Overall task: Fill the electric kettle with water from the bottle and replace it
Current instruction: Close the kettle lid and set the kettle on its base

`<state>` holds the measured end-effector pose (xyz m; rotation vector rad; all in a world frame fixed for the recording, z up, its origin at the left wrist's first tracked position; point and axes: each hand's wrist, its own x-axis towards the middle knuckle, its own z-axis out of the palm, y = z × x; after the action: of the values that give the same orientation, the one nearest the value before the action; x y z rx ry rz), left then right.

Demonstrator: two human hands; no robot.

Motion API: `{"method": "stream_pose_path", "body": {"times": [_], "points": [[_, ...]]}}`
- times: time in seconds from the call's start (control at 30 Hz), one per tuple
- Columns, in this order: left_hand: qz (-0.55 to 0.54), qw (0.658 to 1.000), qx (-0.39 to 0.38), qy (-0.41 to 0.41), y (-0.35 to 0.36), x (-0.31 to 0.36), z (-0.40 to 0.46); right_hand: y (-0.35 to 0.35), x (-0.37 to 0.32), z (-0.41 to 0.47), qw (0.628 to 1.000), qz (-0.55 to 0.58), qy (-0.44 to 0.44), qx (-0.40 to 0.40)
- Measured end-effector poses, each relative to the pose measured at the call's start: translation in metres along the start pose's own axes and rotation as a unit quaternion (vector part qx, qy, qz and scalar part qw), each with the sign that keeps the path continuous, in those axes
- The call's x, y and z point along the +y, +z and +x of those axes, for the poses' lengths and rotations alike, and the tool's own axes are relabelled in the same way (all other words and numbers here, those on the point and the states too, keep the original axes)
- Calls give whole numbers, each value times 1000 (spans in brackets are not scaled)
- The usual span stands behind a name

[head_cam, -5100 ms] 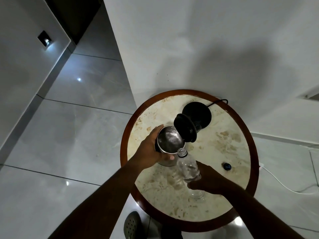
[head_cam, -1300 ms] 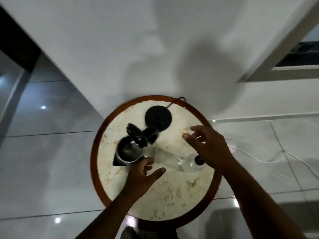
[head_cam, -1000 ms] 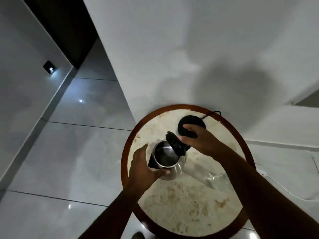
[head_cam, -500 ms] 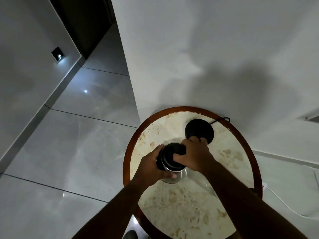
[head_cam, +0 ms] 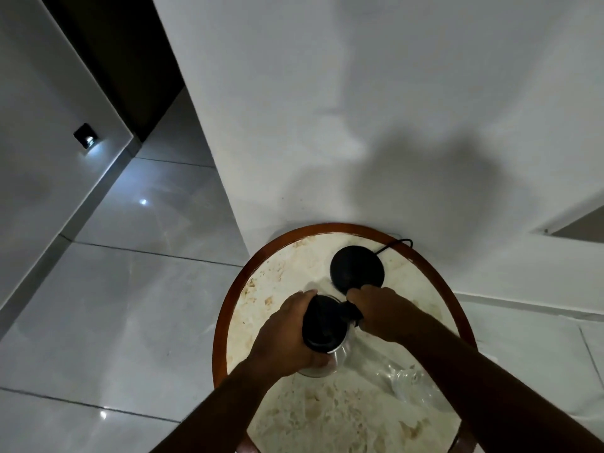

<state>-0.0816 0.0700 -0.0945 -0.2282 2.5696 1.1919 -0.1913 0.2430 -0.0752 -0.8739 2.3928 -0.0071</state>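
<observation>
The steel electric kettle (head_cam: 323, 325) stands on the round marble table (head_cam: 281, 276), its black lid down. My left hand (head_cam: 287, 338) wraps the kettle's left side. My right hand (head_cam: 382, 312) grips the kettle's black handle on its right. The black kettle base (head_cam: 357, 268) lies just behind the kettle, near the wall, with nothing on it. The clear plastic bottle (head_cam: 398, 377) lies on its side on the table under my right forearm, partly hidden.
A black cord (head_cam: 397, 244) runs from the base toward the white wall (head_cam: 359, 109). The table has a brown wooden rim (head_cam: 225, 305). Glossy grey floor tiles (head_cam: 130, 289) spread to the left.
The kettle's lid has gone from open to down. My right hand moved from the lid to the handle. My left hand stays on the kettle's body.
</observation>
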Motion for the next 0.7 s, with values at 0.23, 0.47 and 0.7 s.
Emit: {"method": "stream_pose_path", "body": {"times": [0.23, 0.47, 0.7], "points": [[53, 994, -23, 95, -36, 78, 78, -60, 73, -11, 994, 21, 35, 101], [97, 987, -64, 115, -36, 128, 153, -79, 139, 5, 986, 65, 89, 122], [100, 987, -67, 103, -16, 112, 176, -51, 150, 19, 976, 139, 96, 137]]}}
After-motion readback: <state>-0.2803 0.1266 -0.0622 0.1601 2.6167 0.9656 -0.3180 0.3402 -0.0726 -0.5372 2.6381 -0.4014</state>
